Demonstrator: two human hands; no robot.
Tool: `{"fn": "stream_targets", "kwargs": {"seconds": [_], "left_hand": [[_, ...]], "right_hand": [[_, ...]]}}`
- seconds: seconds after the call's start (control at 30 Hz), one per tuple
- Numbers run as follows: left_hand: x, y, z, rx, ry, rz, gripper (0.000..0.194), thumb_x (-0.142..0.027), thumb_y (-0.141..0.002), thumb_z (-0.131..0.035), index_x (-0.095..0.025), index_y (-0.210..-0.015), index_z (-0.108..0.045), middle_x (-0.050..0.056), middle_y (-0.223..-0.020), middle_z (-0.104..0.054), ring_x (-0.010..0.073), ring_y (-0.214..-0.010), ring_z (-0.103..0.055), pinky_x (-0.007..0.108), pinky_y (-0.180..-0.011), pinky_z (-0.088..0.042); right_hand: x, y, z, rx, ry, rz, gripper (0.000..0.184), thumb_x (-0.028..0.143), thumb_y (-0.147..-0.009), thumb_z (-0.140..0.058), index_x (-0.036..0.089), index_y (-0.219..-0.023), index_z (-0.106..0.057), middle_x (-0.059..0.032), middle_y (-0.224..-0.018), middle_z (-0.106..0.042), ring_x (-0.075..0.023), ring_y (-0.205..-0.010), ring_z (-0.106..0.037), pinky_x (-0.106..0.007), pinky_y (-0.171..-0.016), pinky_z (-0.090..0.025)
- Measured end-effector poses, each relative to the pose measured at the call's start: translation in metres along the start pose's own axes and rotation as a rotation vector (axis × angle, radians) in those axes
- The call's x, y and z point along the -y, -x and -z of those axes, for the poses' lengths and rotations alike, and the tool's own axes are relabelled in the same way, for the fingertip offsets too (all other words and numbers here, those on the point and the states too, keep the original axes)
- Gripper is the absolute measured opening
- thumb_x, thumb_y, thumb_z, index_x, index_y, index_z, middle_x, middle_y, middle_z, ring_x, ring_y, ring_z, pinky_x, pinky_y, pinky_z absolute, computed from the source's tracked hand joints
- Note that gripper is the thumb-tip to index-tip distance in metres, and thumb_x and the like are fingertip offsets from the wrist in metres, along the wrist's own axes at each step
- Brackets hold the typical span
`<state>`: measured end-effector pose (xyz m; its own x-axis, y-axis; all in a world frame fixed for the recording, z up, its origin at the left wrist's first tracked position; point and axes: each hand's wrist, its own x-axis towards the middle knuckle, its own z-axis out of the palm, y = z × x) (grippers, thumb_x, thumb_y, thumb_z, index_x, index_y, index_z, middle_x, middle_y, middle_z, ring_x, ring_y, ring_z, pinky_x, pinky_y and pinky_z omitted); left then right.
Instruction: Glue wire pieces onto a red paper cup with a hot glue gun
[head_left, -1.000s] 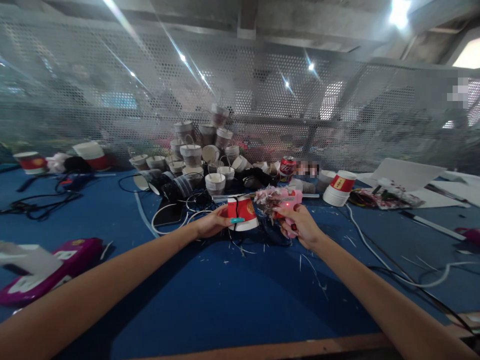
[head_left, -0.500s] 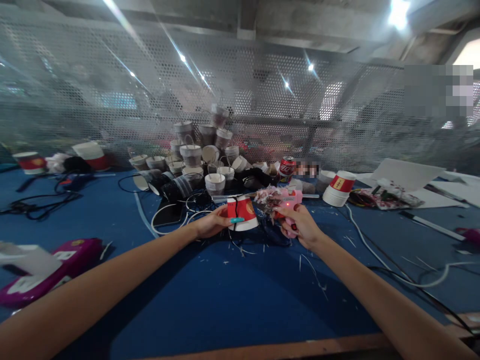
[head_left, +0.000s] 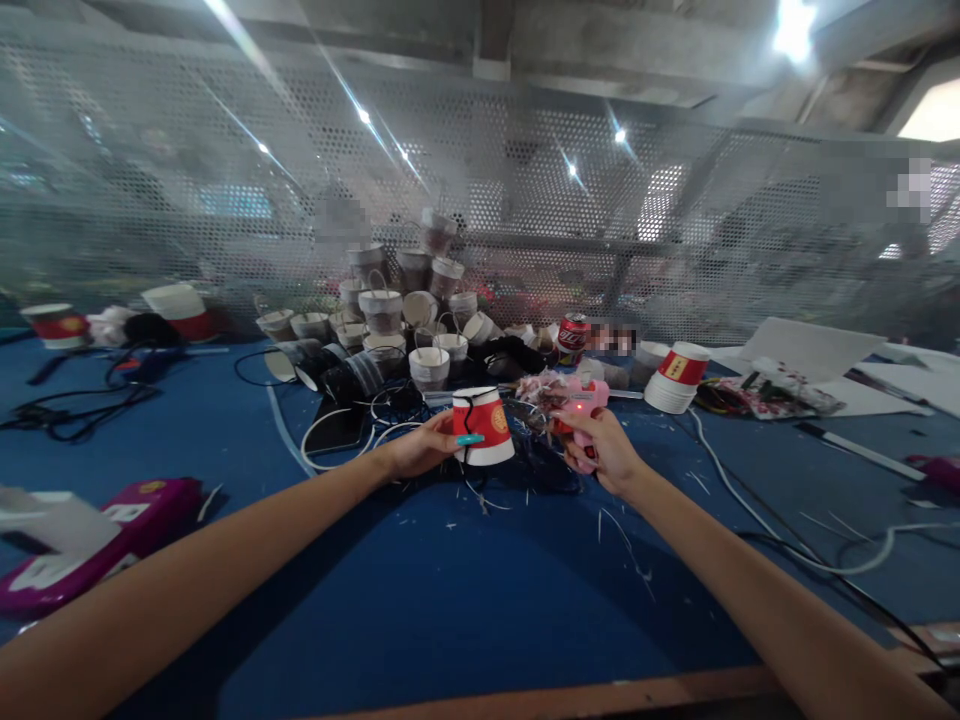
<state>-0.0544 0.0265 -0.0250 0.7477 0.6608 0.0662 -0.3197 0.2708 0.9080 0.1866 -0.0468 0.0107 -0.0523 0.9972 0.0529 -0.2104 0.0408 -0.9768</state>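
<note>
In the middle of the head view, my left hand (head_left: 424, 447) grips a red and white paper cup (head_left: 491, 425) held upside down, its wide rim low. A black cord runs down the cup's side, and my thumb presses near it. My right hand (head_left: 607, 450) is wrapped round the handle of a pink hot glue gun (head_left: 581, 398), its small red light lit. Stringy glue and fluff cling about the gun's front end, which points left toward the cup. The nozzle tip is hard to make out beside the cup's upper right.
Behind my hands, several wrapped cups with handles (head_left: 382, 312) form a pile. A cola can (head_left: 574, 335) and a stack of paper cups (head_left: 677, 378) stand to its right. Cables and glue threads lie on the blue table (head_left: 450, 600). A purple and white object (head_left: 142, 520) sits at left.
The glue gun has shifted slightly right, away from the cup. The cup has tipped a little and moved slightly left. Both hands keep their grip.
</note>
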Motion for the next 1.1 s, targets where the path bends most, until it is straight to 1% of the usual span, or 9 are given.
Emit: {"fn": "stream_targets", "kwargs": {"seconds": [0.1, 0.17, 0.3, 0.47, 0.63, 0.77, 0.9, 1.03, 1.1], "left_hand": [[0.0004, -0.001, 0.0022, 0.018, 0.016, -0.011, 0.048, -0.012, -0.056, -0.071, -0.016, -0.103, -0.058, 0.007, -0.098, -0.067, 0.0206, -0.093, -0.06, 0.034, -0.089, -0.037], [0.0002, -0.0013, 0.0016, 0.041, 0.019, -0.024, 0.05, -0.013, -0.057, -0.071, -0.015, -0.105, -0.057, 0.008, -0.099, -0.067, 0.022, -0.097, -0.059, 0.035, -0.091, -0.035], [-0.0006, -0.0011, -0.0017, 0.052, 0.003, -0.02, 0.047, -0.015, -0.056, -0.072, -0.014, -0.102, -0.059, 0.009, -0.096, -0.068, 0.022, -0.091, -0.061, 0.034, -0.085, -0.038], [-0.0019, 0.0001, -0.0039, 0.045, -0.022, -0.025, 0.046, -0.015, -0.054, -0.073, -0.015, -0.098, -0.061, 0.008, -0.093, -0.068, 0.0223, -0.089, -0.061, 0.033, -0.081, -0.039], [-0.0015, 0.0001, -0.0027, 0.042, -0.036, -0.012, 0.044, -0.017, -0.053, -0.075, -0.014, -0.094, -0.062, 0.007, -0.089, -0.069, 0.0213, -0.086, -0.061, 0.033, -0.081, -0.039], [-0.0007, -0.0005, -0.003, 0.054, -0.053, -0.01, 0.045, -0.021, -0.055, -0.075, -0.015, -0.097, -0.062, 0.007, -0.089, -0.068, 0.0211, -0.086, -0.061, 0.033, -0.081, -0.039], [-0.0004, -0.0002, -0.0036, 0.04, -0.058, -0.011, 0.044, -0.023, -0.054, -0.076, -0.015, -0.095, -0.062, 0.006, -0.086, -0.068, 0.0191, -0.081, -0.061, 0.032, -0.079, -0.039], [0.0008, -0.0003, -0.001, 0.024, -0.061, -0.007, 0.042, -0.021, -0.054, -0.076, -0.015, -0.093, -0.062, 0.005, -0.084, -0.067, 0.0177, -0.078, -0.06, 0.031, -0.078, -0.039], [0.0013, -0.0005, 0.0002, 0.024, -0.065, -0.002, 0.042, -0.02, -0.054, -0.076, -0.015, -0.094, -0.062, 0.005, -0.085, -0.067, 0.0179, -0.079, -0.06, 0.03, -0.078, -0.039]], "right_hand": [[0.0001, -0.0019, 0.0027, 0.027, -0.049, 0.023, 0.023, 0.032, -0.067, -0.06, 0.014, -0.055, -0.056, 0.0084, -0.025, -0.034, -0.0023, -0.02, -0.021, -0.017, -0.026, -0.027], [-0.0006, -0.0027, 0.0038, 0.044, -0.06, 0.016, 0.021, 0.03, -0.066, -0.06, 0.014, -0.054, -0.056, 0.0079, -0.025, -0.035, -0.0025, -0.02, -0.021, -0.018, -0.026, -0.026], [-0.0024, -0.0024, 0.003, 0.04, -0.04, -0.024, 0.021, 0.028, -0.068, -0.058, 0.013, -0.053, -0.056, 0.0079, -0.025, -0.034, -0.0026, -0.019, -0.022, -0.018, -0.027, -0.027], [-0.0026, -0.0008, 0.0007, 0.053, -0.052, -0.032, 0.019, 0.028, -0.067, -0.059, 0.014, -0.055, -0.057, 0.0077, -0.025, -0.036, -0.0027, -0.02, -0.022, -0.017, -0.026, -0.027], [-0.0049, -0.0029, 0.0024, 0.053, -0.063, -0.043, 0.02, 0.029, -0.065, -0.06, 0.013, -0.054, -0.057, 0.0047, -0.031, -0.045, -0.0017, -0.02, -0.023, -0.017, -0.025, -0.026], [-0.0065, -0.0039, 0.0032, 0.064, -0.073, -0.029, 0.018, 0.028, -0.065, -0.061, 0.012, -0.056, -0.057, 0.0027, -0.036, -0.051, -0.0011, -0.021, -0.024, -0.017, -0.025, -0.026], [-0.0054, -0.0026, 0.0016, 0.077, -0.091, -0.023, 0.017, 0.027, -0.065, -0.061, 0.012, -0.055, -0.058, 0.0049, -0.032, -0.046, -0.0013, -0.021, -0.023, -0.017, -0.025, -0.025], [-0.0046, -0.0015, 0.0001, 0.06, -0.094, -0.031, 0.019, 0.027, -0.065, -0.062, 0.012, -0.054, -0.058, 0.0027, -0.037, -0.052, -0.0004, -0.021, -0.022, -0.016, -0.025, -0.026], [-0.0048, -0.0014, -0.0001, 0.062, -0.086, -0.037, 0.02, 0.027, -0.066, -0.063, 0.012, -0.054, -0.058, 0.0028, -0.037, -0.052, -0.0005, -0.021, -0.022, -0.017, -0.025, -0.026]]}}
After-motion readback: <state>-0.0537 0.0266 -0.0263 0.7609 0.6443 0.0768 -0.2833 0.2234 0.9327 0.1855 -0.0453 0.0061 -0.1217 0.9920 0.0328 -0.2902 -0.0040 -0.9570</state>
